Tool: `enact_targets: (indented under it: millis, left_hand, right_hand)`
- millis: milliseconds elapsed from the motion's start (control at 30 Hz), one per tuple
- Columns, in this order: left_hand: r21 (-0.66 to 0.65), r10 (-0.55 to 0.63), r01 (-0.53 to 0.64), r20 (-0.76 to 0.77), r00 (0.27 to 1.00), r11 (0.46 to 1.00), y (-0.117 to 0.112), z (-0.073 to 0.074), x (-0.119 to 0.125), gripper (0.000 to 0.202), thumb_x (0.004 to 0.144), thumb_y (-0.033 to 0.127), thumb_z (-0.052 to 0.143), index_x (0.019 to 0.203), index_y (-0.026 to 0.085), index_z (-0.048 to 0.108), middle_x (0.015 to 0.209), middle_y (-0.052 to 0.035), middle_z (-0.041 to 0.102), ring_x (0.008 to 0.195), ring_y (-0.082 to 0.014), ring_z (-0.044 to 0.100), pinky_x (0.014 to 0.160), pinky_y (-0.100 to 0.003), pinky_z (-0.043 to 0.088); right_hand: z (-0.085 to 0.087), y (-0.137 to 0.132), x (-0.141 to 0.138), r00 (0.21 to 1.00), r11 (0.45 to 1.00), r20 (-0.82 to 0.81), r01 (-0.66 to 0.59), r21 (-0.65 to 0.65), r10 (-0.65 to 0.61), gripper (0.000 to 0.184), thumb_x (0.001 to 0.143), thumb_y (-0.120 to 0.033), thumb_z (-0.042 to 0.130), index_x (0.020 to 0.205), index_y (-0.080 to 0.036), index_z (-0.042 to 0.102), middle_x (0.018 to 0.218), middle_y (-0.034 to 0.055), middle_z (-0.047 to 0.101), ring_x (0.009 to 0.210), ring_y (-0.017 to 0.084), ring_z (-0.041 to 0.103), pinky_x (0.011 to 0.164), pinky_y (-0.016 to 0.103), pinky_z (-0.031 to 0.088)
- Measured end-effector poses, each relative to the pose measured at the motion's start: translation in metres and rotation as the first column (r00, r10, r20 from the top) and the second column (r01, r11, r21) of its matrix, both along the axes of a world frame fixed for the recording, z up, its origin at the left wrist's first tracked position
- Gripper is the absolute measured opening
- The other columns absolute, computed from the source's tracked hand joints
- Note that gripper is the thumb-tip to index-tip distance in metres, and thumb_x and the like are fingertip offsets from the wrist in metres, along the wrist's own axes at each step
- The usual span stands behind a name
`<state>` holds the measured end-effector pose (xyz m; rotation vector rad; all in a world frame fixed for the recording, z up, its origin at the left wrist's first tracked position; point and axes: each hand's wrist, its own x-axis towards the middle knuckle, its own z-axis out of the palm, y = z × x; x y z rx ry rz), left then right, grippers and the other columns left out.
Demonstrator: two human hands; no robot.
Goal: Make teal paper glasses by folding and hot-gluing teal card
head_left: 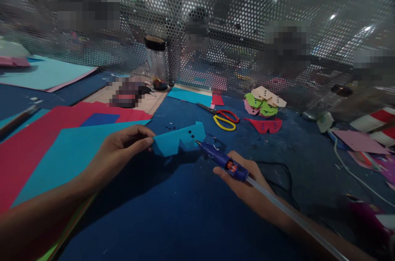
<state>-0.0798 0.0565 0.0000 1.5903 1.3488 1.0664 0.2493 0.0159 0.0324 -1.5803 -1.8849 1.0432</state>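
Observation:
My left hand (pixel 135 139) pinches the left end of a blue paper cutout (pixel 166 143), shaped like a mask with a notch in its lower edge. Small dark pieces sit on the cutout near its right end. My right hand (pixel 247 178) is wrapped round a dark blue hot glue gun (pixel 216 156) with a clear glue stick (pixel 284 205) running out of its back. The gun's nozzle points at the cutout beside the dark pieces; whether it touches I cannot tell. Several more tiny dark bits lie on the table behind the cutout.
Scissors (pixel 225 119) with red and yellow handles lie behind the glue gun. Beyond are a red paper mask (pixel 267 126) and a pile of coloured masks (pixel 263 102). A lidded jar (pixel 158 63) stands by the perforated metal screen (pixel 222 47). Red paper (pixel 40 141) covers the left side.

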Motion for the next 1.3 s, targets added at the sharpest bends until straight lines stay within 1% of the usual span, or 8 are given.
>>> enact_targets:
  millis: [200,467,700,933,1067,1200,1300]
  left_hand:
    - [-0.011,-0.003,0.003,0.002,1.000,1.000,0.000,0.000,-0.002,0.022,0.093,0.047,0.069,0.096,0.025,0.068,0.087,0.0014,0.067,0.085,-0.0167,0.060,0.077,-0.028,0.046]
    - [0.003,-0.011,0.011,0.012,1.000,1.000,0.001,-0.001,-0.001,0.021,0.093,0.046,0.069,0.096,0.025,0.069,0.086,0.0012,0.068,0.085,-0.0170,0.061,0.077,-0.028,0.046]
    - [0.010,-0.001,0.001,0.005,1.000,1.000,0.000,0.002,0.000,0.022,0.093,0.045,0.068,0.094,0.023,0.069,0.084,-0.0002,0.068,0.084,-0.0182,0.062,0.077,-0.030,0.047]
    - [0.002,-0.002,0.002,0.009,1.000,1.000,0.001,0.000,0.000,0.020,0.093,0.044,0.068,0.096,0.024,0.069,0.087,0.0005,0.067,0.085,-0.0175,0.061,0.077,-0.029,0.046]
    - [0.011,-0.005,0.005,0.013,1.000,1.000,0.001,0.000,0.000,0.020,0.094,0.044,0.068,0.095,0.024,0.069,0.087,0.0001,0.066,0.084,-0.0173,0.060,0.076,-0.028,0.046]
    - [0.008,0.000,-0.001,0.025,1.000,1.000,0.001,0.001,0.000,0.019,0.093,0.043,0.069,0.095,0.024,0.070,0.087,-0.0007,0.068,0.084,-0.0183,0.061,0.076,-0.029,0.048]
    - [0.013,0.017,-0.018,0.045,0.999,1.000,0.002,0.000,-0.001,0.019,0.092,0.042,0.070,0.093,0.023,0.070,0.085,-0.0015,0.067,0.083,-0.0192,0.061,0.076,-0.030,0.049]
  right_hand:
    - [-0.001,0.001,0.000,1.000,1.000,0.014,0.016,0.012,-0.017,0.035,0.090,-0.050,0.062,0.077,-0.023,0.046,0.066,-0.0050,0.046,0.058,0.010,0.039,0.050,0.022,0.033]
    - [0.000,0.000,0.001,1.000,0.999,-0.005,-0.006,0.032,0.006,0.035,0.091,-0.049,0.063,0.077,-0.023,0.046,0.068,-0.0049,0.046,0.059,0.010,0.038,0.050,0.022,0.033]
    - [0.000,0.000,0.000,1.000,1.000,-0.016,0.001,0.019,-0.001,0.034,0.091,-0.047,0.064,0.076,-0.022,0.046,0.067,-0.0051,0.046,0.058,0.010,0.038,0.050,0.021,0.033]
    - [-0.003,0.001,0.003,0.999,0.999,-0.025,-0.022,0.037,0.023,0.036,0.093,-0.048,0.062,0.076,-0.022,0.044,0.067,-0.0060,0.044,0.058,0.009,0.036,0.049,0.021,0.031]
    - [-0.002,0.000,0.002,1.000,0.999,-0.019,-0.013,0.036,0.014,0.035,0.093,-0.047,0.063,0.076,-0.022,0.044,0.067,-0.0059,0.045,0.057,0.009,0.036,0.049,0.021,0.031]
    - [-0.007,0.001,0.003,0.999,1.000,-0.048,0.008,0.031,-0.006,0.036,0.092,-0.051,0.064,0.076,-0.023,0.047,0.064,-0.0055,0.046,0.055,0.010,0.042,0.049,0.022,0.034]
    - [-0.012,0.002,0.007,0.995,0.999,-0.084,0.048,-0.023,-0.050,0.037,0.091,-0.057,0.065,0.080,-0.024,0.053,0.061,-0.0047,0.048,0.054,0.012,0.048,0.049,0.023,0.038]
